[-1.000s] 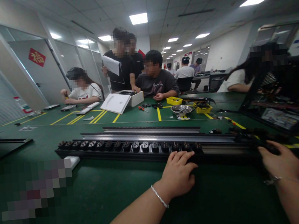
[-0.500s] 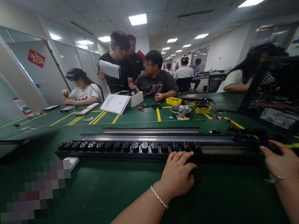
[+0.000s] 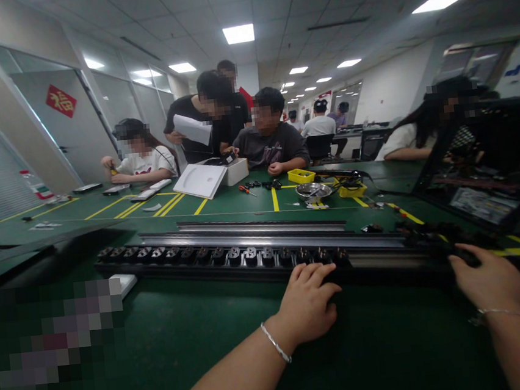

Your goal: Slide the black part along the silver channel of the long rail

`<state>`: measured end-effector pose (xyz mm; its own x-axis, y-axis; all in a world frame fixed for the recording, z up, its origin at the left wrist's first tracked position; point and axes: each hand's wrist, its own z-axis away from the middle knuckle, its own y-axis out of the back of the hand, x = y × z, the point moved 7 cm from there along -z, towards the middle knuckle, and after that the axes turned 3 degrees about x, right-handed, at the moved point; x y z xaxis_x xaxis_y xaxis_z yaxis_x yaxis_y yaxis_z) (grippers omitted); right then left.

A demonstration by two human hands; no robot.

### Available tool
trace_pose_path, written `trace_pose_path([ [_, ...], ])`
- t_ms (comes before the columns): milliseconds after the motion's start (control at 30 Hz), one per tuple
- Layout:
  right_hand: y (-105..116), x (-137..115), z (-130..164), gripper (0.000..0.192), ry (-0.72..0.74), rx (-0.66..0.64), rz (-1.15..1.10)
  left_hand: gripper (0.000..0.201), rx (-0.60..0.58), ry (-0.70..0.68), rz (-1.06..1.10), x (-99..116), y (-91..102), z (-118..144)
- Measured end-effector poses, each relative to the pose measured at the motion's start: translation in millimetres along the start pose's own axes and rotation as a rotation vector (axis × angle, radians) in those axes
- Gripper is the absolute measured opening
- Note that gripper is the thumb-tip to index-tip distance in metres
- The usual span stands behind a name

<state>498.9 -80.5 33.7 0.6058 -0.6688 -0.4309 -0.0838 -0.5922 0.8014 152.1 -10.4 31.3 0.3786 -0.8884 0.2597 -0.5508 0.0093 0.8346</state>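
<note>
A long black metal channel (image 3: 231, 274) lies across the green table, with a row of black socket modules (image 3: 250, 256) standing in it. My left hand (image 3: 307, 298) rests on the channel's near edge, beside the last modules of the row. Its fingers are stretched and slightly apart, holding nothing. At the channel's right end my right hand (image 3: 493, 280) curls thumb and forefinger around a small dark part (image 3: 468, 254), which looks like another socket module. The other right fingers are hidden behind the hand.
More metal channels (image 3: 263, 226) lie just behind. Loose black parts (image 3: 422, 234) are piled at the right, near an open black equipment case (image 3: 485, 198). A metal bowl (image 3: 313, 191), yellow bins (image 3: 301, 176) and a screwdriver (image 3: 247, 190) lie farther back. People sit and stand across the table.
My right hand has shifted slightly with the small dark part between its fingers. My left hand has stayed in place. Across the table, the standing person with papers has leaned lower.
</note>
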Motion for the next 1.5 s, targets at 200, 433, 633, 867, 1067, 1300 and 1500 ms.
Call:
trace_pose_path([
  [200, 7.9, -3.9, 5.2, 0.056, 0.02, 0.039, 0.033, 0.03, 0.003, 0.003, -0.005, -0.8, -0.4, 0.0],
  [433, 20.8, 4.3, 11.9, 0.054, -0.084, 0.126, 0.119, 0.031, -0.01, 0.008, 0.005, -1.3, -0.4, 0.3],
  [633, 21.9, 22.1, 14.4, 0.054, -0.172, 0.223, 0.052, 0.031, -0.011, 0.01, 0.015, -0.6, 0.4, 0.4],
  [867, 27.6, 21.4, 16.1, 0.046, -0.07, 0.44, -0.014, 0.032, -0.011, 0.019, 0.001, 0.2, 0.7, 0.0],
  [1067, 35.0, -49.3, 34.7, 0.047, 0.253, 0.418, -0.016, 0.032, -0.012, 0.019, -0.006, -0.1, 0.3, 0.4],
  [1300, -6.8, -153.2, 103.3, 0.046, 0.647, -0.048, -0.325, 0.03, 0.006, 0.012, -0.014, 0.0, -0.7, 0.3],
  [1500, -20.0, -174.0, 121.7, 0.039, 0.59, -0.14, -0.213, 0.029, 0.012, -0.003, -0.028, 1.8, 0.0, -0.6],
])
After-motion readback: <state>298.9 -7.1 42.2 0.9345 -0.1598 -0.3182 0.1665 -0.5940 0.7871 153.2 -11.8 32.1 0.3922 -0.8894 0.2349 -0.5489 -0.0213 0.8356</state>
